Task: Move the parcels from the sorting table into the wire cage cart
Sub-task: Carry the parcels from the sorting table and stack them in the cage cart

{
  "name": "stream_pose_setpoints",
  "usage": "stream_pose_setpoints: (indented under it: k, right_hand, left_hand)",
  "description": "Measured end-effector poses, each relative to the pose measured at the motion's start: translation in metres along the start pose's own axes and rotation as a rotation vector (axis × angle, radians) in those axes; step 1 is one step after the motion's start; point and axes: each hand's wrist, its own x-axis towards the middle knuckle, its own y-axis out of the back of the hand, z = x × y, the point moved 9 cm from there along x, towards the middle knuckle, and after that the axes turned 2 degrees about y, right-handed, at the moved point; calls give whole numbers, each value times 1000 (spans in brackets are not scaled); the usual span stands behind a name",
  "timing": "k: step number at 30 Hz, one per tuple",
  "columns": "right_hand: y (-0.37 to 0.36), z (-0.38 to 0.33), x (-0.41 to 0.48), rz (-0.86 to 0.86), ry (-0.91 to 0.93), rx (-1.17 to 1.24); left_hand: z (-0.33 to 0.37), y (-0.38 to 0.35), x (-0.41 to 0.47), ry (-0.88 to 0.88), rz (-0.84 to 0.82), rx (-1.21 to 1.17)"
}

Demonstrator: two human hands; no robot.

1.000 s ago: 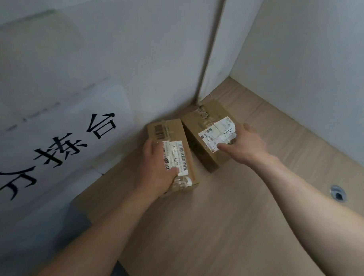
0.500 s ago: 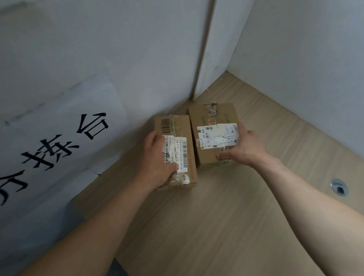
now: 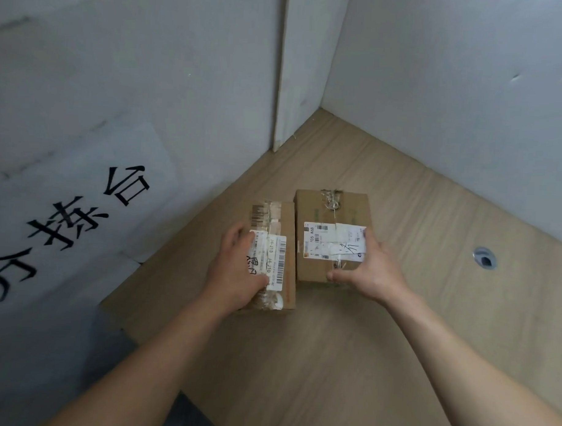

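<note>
Wood-grain sorting table (image 3: pixel 348 358), white partitions behind. Left hand (image 3: pixel 236 268) clamps narrow parcel (image 3: pixel 277 247), right hand (image 3: pixel 371 270) wider parcel (image 3: pixel 332 211), fingers curled. One-handed lifts risk slipping; wire cage cart unseen.

Parcel sorting station in a courier or logistics depot.
Light wood-grain sorting table (image 3: pixel 379 359) boxed in at its far corner by plain white partition panels (image 3: pixel 452 101); white paper sign with large black Chinese characters (image 3: pixel 82 206) taped on the left panel; two brown cardboard parcels with white barcode shipping labels (image 3: pixel 331 240) side by side near the table's far corner; round metal cable grommet (image 3: pixel 484 257) by the right edge.
</note>
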Motion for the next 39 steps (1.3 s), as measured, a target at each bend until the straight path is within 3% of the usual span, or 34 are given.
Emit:
stream_pose_setpoints:
  k: [9,15,19,23,26,39]
  right_hand:
    - [-4,55,-63,52,-82,44]
    - [-7,68,-79,57,-94,78]
    - [-12,84,-72,33,-156,239]
    - [-11,91,-67,67,-215,640]
    - [-7,92,-66,94,-241,785]
    - [-18,108,-71,5,-214,895]
  left_hand:
    - [13,-29,-45,-30,-71,-33]
    - [-19,-40,-46,160,-72,-195]
    - [-36,-52,-47,273,-171,-393]
    - [-34,-56,-50,298,-190,-505]
    - [-33,-57,-51,297,-179,-550]
    - [-35,-63,-59,312,-268,-661]
